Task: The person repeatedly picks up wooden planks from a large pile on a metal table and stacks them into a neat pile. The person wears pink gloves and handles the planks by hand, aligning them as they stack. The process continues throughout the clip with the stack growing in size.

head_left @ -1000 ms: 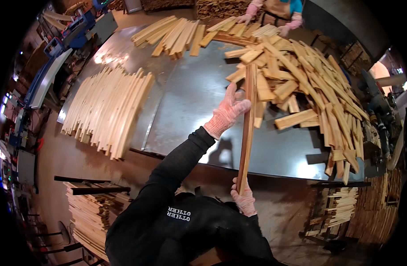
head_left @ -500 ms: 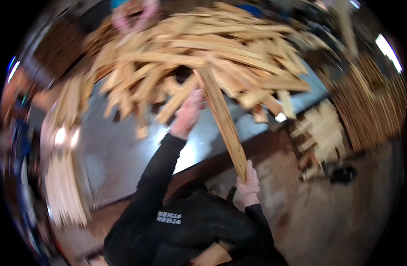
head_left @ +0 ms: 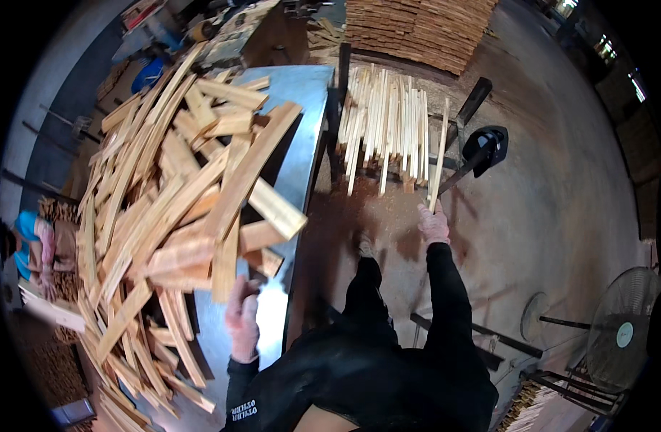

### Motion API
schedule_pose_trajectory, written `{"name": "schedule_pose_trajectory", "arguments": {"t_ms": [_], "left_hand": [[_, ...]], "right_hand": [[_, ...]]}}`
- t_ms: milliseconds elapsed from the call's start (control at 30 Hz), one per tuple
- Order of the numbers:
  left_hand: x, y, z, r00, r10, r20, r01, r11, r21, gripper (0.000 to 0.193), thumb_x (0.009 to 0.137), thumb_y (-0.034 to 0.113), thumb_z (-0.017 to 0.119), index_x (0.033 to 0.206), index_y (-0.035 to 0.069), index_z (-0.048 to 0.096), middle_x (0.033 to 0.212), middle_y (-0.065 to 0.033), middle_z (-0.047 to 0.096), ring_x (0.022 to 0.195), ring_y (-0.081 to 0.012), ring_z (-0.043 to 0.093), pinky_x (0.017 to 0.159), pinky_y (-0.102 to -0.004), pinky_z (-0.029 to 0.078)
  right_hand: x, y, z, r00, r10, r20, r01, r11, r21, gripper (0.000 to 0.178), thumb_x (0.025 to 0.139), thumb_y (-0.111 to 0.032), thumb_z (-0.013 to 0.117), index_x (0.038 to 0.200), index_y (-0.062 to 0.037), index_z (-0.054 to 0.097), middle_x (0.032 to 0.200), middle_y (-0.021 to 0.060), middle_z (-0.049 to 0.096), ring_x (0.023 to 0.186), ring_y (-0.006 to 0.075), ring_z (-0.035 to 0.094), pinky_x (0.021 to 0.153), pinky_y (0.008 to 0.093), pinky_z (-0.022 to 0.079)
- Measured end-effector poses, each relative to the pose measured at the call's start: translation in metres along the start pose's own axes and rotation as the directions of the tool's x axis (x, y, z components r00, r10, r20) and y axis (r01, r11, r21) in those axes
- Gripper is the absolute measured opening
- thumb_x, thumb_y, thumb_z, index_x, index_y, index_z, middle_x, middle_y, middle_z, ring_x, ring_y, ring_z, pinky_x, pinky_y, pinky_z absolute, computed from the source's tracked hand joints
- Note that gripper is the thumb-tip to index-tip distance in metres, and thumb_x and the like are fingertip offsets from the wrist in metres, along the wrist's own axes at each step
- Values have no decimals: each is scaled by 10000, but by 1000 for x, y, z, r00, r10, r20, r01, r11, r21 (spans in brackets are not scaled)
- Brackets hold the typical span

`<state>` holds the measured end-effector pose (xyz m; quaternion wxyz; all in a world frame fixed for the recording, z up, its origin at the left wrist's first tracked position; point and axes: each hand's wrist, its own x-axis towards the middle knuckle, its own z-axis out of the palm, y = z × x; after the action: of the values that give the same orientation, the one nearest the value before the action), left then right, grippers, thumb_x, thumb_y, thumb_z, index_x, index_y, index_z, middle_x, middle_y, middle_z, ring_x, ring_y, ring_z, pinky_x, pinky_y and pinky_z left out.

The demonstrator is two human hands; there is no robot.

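My right hand [head_left: 434, 223], in a pink glove, is closed on the near end of a wooden slat [head_left: 440, 158]. The slat points away from me, its narrow edge up, along the right side of a rack of stacked slats [head_left: 384, 129]. My left hand [head_left: 242, 320], gloved in pink too, hovers over the metal table [head_left: 274, 306] with its fingers loosely bent and slightly apart, holding nothing. Just beyond it lies a big jumbled heap of wooden slats [head_left: 194, 209]; one broad slat [head_left: 255, 169] rests slantwise on top.
A dark metal post [head_left: 477, 99] and a black, shield-shaped object [head_left: 489, 150] stand right of the rack. Behind it rises a tall wood stack [head_left: 417, 32]. A floor fan [head_left: 622, 331] stands at the lower right. Across the heap, at the far left, another person [head_left: 46, 248] handles wood.
I have turned to the right, toward the rack. My left hand has let go of the slat, which my right hand now holds alone beside the stacked slats.
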<state>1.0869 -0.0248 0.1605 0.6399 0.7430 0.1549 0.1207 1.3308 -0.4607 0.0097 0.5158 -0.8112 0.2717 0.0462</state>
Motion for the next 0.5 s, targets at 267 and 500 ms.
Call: {"name": "schedule_pose_trajectory", "arguments": {"t_ms": [267,500], "left_hand": [[173,12,15,904,193,-382,121,741,660,537,1017,119,554,1519,36,381,1495,-196,462,1363,-283,466,1120,-382,382],[302,-1,77,991,-44,-123,105,-286,953,1044,838,604,681,1585,60,197,1574,-243,312,1467,-407,272,1210,-493,202]], "right_hand": [[318,72,16,996,15,-84,-35,970,-240,843,840,-521,680,1494,-55,425,1325,252,603,1224,390,578,1012,431,450],[366,31,30,965,202,167,-90,854,-512,837,916,-636,532,1532,-97,359,1323,254,599,1239,405,561,1012,441,461]]}}
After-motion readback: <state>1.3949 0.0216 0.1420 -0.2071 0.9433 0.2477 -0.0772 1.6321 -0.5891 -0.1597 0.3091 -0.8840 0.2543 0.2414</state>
